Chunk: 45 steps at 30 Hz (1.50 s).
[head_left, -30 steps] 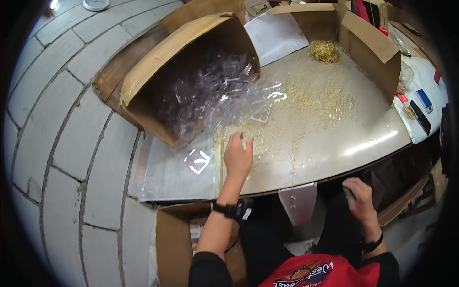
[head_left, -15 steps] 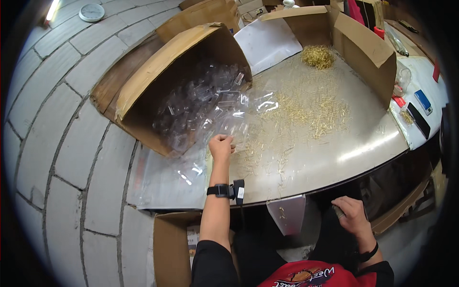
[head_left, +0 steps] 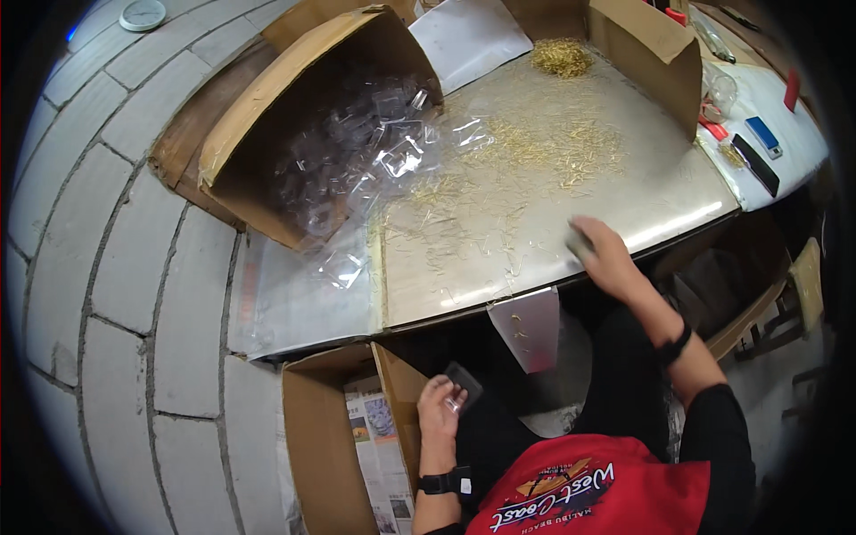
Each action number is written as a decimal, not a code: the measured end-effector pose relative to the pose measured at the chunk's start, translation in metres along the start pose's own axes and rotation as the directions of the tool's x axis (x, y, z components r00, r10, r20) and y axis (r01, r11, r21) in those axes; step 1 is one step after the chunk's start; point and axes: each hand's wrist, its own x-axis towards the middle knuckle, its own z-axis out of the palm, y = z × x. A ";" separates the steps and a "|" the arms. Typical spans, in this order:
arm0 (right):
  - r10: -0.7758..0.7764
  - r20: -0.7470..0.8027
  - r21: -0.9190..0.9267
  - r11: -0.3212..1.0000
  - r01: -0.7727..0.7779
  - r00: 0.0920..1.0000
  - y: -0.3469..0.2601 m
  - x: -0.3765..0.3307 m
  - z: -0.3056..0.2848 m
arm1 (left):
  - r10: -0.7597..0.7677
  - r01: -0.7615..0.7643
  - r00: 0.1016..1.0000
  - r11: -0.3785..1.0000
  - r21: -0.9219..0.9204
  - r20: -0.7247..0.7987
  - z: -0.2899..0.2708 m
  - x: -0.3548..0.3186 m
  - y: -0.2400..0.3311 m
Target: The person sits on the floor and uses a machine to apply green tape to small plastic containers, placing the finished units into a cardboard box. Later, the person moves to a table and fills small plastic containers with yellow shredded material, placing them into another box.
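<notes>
Far left, a grey block wall; a round white disc (head_left: 143, 13) at the top is cut off by the picture's rim, so we cannot tell what it is.

On the desk's (head_left: 499, 259) far left corner a large cardboard box (head_left: 294, 107) lies on its side, mouth toward the desk middle. It holds a heap of clear plastic cases (head_left: 357, 152), spilling out over a clear plastic sheet (head_left: 303, 294) along the left edge. Single cases are hard to separate in the glare.

Below the near edge stands an open carton (head_left: 321, 446), lined with newspaper (head_left: 379, 437); its lower part is cut off.

Our left hand (head_left: 439, 406) is below the near edge, just right of that carton, fingers closed around a small clear case (head_left: 462, 385). Whether anything is inside we cannot tell.

A pale flap (head_left: 528, 325) hangs from the near edge, a few specks on it.

Thin golden pins (head_left: 553, 152) lie scattered across the desk middle, with a denser pile (head_left: 562, 55) at the far edge before a second cardboard box (head_left: 642, 45), its inside hidden.

Our right hand (head_left: 599, 250) rests on the desk near the right of the near edge, fingers curled over a small blurred object (head_left: 580, 241); we cannot identify it.

Far right, small items on a white surface (head_left: 767, 116): a blue block (head_left: 762, 135), a dark bar (head_left: 756, 165).
</notes>
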 end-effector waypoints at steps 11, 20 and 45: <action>-0.037 0.469 -0.279 0.942 0.188 0.883 -0.027 0.078 0.096 | -0.324 0.215 0.917 0.894 0.393 0.235 0.030 0.036 -0.107; -0.021 0.299 -0.173 0.982 0.076 0.954 -0.025 0.114 0.122 | -0.423 0.360 0.770 0.906 0.222 0.478 0.064 0.021 -0.092; -0.041 -0.015 -0.383 0.923 0.032 0.999 -0.025 0.005 0.054 | -0.364 0.273 0.835 0.925 0.265 0.412 0.045 0.035 -0.141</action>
